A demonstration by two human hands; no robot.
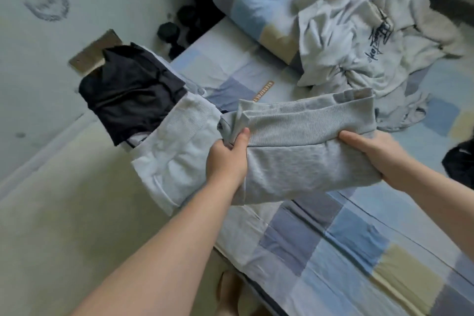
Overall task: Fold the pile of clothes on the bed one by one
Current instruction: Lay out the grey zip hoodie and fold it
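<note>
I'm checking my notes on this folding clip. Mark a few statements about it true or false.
1. The left hand and right hand both hold the grey garment. True.
2. The black garment is in the left hand. False: no hand touches it; it lies beside a white garment.
3. Crumpled pale clothes lie unfolded on the sheet. True.
4. The sheet is plain red. False: it is checked blue, grey and beige.

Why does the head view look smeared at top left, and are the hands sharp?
Head view: motion blur smears the floor pattern and dumbbells; the left hand, right hand and grey garment are fairly sharp; lighting is soft, without glare.
</note>
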